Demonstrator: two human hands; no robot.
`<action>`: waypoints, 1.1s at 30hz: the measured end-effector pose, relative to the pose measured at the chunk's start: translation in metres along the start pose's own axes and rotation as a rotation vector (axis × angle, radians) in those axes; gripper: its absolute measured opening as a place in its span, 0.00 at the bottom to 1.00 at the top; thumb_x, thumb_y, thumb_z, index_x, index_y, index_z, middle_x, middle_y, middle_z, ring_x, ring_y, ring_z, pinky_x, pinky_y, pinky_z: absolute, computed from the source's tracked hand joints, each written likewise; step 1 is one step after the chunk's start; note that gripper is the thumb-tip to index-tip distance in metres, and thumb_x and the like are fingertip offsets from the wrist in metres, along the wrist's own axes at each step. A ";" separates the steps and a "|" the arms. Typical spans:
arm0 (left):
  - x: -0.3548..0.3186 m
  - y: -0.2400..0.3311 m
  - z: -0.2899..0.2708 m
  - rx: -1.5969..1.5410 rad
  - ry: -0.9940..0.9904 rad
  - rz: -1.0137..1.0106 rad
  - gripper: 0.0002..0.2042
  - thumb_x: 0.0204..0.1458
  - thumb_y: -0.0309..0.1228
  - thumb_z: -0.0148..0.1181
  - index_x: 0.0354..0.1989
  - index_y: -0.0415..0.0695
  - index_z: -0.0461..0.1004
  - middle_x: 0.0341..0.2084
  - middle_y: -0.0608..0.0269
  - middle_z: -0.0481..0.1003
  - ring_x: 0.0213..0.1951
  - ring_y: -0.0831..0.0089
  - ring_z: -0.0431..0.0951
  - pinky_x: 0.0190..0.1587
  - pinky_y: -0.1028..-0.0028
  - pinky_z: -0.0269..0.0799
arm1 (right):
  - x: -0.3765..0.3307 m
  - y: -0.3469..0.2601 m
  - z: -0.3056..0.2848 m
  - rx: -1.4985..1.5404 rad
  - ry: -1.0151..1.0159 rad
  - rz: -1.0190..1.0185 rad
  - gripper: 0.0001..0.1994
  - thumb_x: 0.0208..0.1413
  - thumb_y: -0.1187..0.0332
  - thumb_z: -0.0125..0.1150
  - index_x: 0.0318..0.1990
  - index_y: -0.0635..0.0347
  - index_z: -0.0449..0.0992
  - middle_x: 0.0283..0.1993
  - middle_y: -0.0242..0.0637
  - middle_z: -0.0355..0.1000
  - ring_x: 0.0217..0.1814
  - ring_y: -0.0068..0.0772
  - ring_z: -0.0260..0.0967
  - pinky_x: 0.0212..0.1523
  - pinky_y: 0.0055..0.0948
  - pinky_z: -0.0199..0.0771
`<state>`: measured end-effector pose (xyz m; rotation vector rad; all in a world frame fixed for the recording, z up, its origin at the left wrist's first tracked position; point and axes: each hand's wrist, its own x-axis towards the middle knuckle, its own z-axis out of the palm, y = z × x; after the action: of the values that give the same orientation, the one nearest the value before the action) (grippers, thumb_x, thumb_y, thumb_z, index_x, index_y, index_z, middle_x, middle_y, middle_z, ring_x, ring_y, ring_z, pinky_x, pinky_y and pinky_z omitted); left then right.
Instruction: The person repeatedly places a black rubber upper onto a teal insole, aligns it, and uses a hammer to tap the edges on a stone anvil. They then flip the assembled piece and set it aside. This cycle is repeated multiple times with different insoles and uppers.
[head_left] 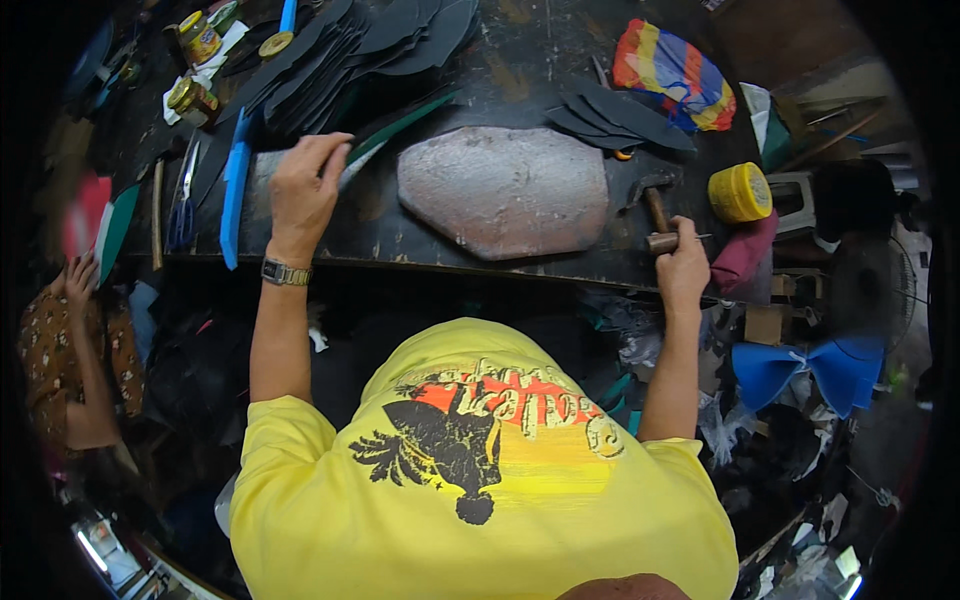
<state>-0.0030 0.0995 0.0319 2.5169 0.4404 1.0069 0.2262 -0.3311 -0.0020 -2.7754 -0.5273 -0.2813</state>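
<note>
wooden hammer [655, 215] in right hand [684, 268] grip; left hand [303, 190] pinches dark sheet [395, 130] (yellow tub [739, 192] nearby).
</note>
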 end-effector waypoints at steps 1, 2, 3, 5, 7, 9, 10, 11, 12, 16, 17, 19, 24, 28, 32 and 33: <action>0.003 0.005 -0.002 0.053 0.102 0.063 0.06 0.57 0.28 0.62 0.42 0.45 0.82 0.37 0.57 0.81 0.39 0.58 0.81 0.43 0.65 0.74 | -0.001 -0.002 0.001 -0.014 0.004 -0.014 0.23 0.47 0.77 0.55 0.53 0.51 0.73 0.42 0.52 0.76 0.47 0.60 0.73 0.46 0.53 0.72; 0.007 0.011 -0.003 0.043 0.207 0.117 0.06 0.57 0.26 0.63 0.42 0.45 0.81 0.36 0.59 0.81 0.38 0.60 0.81 0.43 0.66 0.73 | -0.001 -0.004 0.004 -0.013 0.029 -0.038 0.22 0.48 0.77 0.56 0.53 0.51 0.73 0.42 0.51 0.76 0.47 0.60 0.72 0.46 0.53 0.71; 0.010 0.017 -0.005 0.046 0.278 0.139 0.06 0.57 0.26 0.63 0.42 0.44 0.81 0.36 0.58 0.81 0.38 0.62 0.81 0.42 0.68 0.74 | -0.002 -0.006 0.006 -0.016 0.076 -0.069 0.21 0.49 0.77 0.56 0.53 0.51 0.73 0.42 0.51 0.75 0.47 0.59 0.72 0.46 0.53 0.71; 0.017 0.031 -0.006 -0.094 0.387 0.164 0.06 0.59 0.26 0.62 0.43 0.42 0.81 0.35 0.58 0.81 0.37 0.66 0.82 0.40 0.71 0.75 | -0.002 -0.007 0.012 -0.012 0.116 -0.098 0.20 0.51 0.77 0.58 0.53 0.53 0.73 0.43 0.51 0.75 0.47 0.59 0.71 0.46 0.52 0.71; 0.017 0.050 -0.003 -0.252 0.354 0.054 0.06 0.60 0.26 0.62 0.43 0.41 0.80 0.34 0.58 0.81 0.36 0.68 0.82 0.39 0.73 0.75 | -0.001 -0.006 0.016 -0.034 0.126 -0.104 0.20 0.51 0.77 0.57 0.54 0.53 0.73 0.42 0.51 0.75 0.46 0.59 0.71 0.45 0.52 0.71; 0.013 0.072 0.012 -0.478 0.209 -0.005 0.07 0.60 0.27 0.63 0.44 0.41 0.80 0.34 0.59 0.81 0.35 0.71 0.81 0.37 0.74 0.75 | 0.003 -0.005 0.017 0.013 0.097 -0.074 0.23 0.51 0.80 0.56 0.56 0.54 0.72 0.43 0.52 0.77 0.46 0.61 0.73 0.46 0.52 0.73; 0.011 0.082 0.025 -0.514 0.065 0.042 0.07 0.61 0.27 0.62 0.46 0.42 0.80 0.35 0.63 0.80 0.35 0.78 0.79 0.38 0.77 0.74 | 0.006 -0.005 0.016 0.077 0.075 -0.063 0.24 0.50 0.80 0.55 0.57 0.54 0.71 0.43 0.54 0.77 0.46 0.62 0.74 0.47 0.52 0.73; 0.003 0.096 0.040 -0.591 -0.087 -0.033 0.07 0.60 0.27 0.62 0.45 0.41 0.80 0.34 0.60 0.81 0.35 0.74 0.81 0.37 0.75 0.75 | 0.008 -0.005 0.014 0.138 0.061 -0.029 0.24 0.50 0.81 0.55 0.57 0.54 0.71 0.44 0.55 0.77 0.47 0.64 0.74 0.47 0.52 0.73; 0.000 0.108 0.059 -0.576 -0.102 0.047 0.08 0.60 0.29 0.62 0.44 0.41 0.79 0.35 0.54 0.81 0.35 0.65 0.83 0.37 0.70 0.76 | 0.011 -0.007 0.010 0.183 0.099 -0.080 0.23 0.54 0.80 0.56 0.59 0.55 0.71 0.41 0.49 0.79 0.42 0.53 0.78 0.44 0.43 0.76; -0.022 0.126 0.106 -0.371 -0.298 0.061 0.07 0.57 0.33 0.62 0.35 0.43 0.77 0.32 0.55 0.78 0.35 0.52 0.79 0.38 0.60 0.74 | 0.005 -0.029 -0.016 0.700 0.004 0.051 0.22 0.60 0.78 0.59 0.62 0.55 0.70 0.37 0.36 0.77 0.36 0.29 0.75 0.37 0.28 0.74; -0.029 0.128 0.112 -0.308 -0.360 0.030 0.07 0.56 0.33 0.62 0.34 0.44 0.76 0.32 0.55 0.76 0.35 0.52 0.79 0.37 0.58 0.74 | -0.003 -0.037 -0.024 0.713 -0.009 0.006 0.23 0.61 0.77 0.59 0.64 0.55 0.69 0.38 0.35 0.76 0.35 0.25 0.74 0.34 0.25 0.73; -0.037 0.129 0.119 -0.329 -0.286 0.068 0.07 0.56 0.34 0.63 0.33 0.44 0.76 0.31 0.56 0.75 0.34 0.53 0.78 0.37 0.58 0.73 | -0.024 -0.056 -0.035 0.750 -0.056 -0.036 0.24 0.63 0.76 0.58 0.67 0.54 0.67 0.42 0.35 0.76 0.37 0.21 0.73 0.34 0.20 0.71; -0.036 0.121 0.110 -0.300 -0.340 0.042 0.07 0.54 0.34 0.65 0.34 0.44 0.80 0.31 0.57 0.76 0.35 0.54 0.79 0.37 0.59 0.73 | -0.060 -0.095 -0.031 0.660 -0.338 -0.219 0.28 0.63 0.81 0.56 0.70 0.56 0.65 0.65 0.43 0.71 0.65 0.27 0.67 0.63 0.26 0.64; -0.027 0.113 0.095 -0.328 -0.601 -0.057 0.09 0.52 0.34 0.66 0.38 0.45 0.84 0.33 0.57 0.80 0.37 0.55 0.80 0.39 0.61 0.74 | -0.063 -0.102 -0.025 0.682 -0.313 -0.195 0.28 0.63 0.81 0.56 0.70 0.56 0.65 0.64 0.43 0.72 0.64 0.26 0.68 0.61 0.25 0.66; -0.026 0.116 0.092 -0.348 -0.651 -0.101 0.11 0.51 0.33 0.65 0.42 0.47 0.85 0.34 0.57 0.81 0.38 0.56 0.81 0.41 0.62 0.75 | -0.064 -0.099 -0.022 0.622 -0.294 -0.227 0.28 0.63 0.80 0.57 0.70 0.56 0.65 0.65 0.41 0.72 0.63 0.24 0.68 0.62 0.26 0.65; -0.029 0.118 0.093 -0.337 -0.615 -0.077 0.11 0.51 0.33 0.65 0.42 0.47 0.85 0.35 0.57 0.81 0.38 0.57 0.81 0.42 0.62 0.76 | -0.065 -0.098 -0.021 0.628 -0.294 -0.225 0.28 0.63 0.80 0.57 0.70 0.56 0.64 0.64 0.41 0.72 0.63 0.24 0.68 0.62 0.26 0.65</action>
<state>0.0594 -0.0378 0.0085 2.3171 0.1593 0.2159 0.1264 -0.2718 0.0271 -2.1513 -0.8334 0.2205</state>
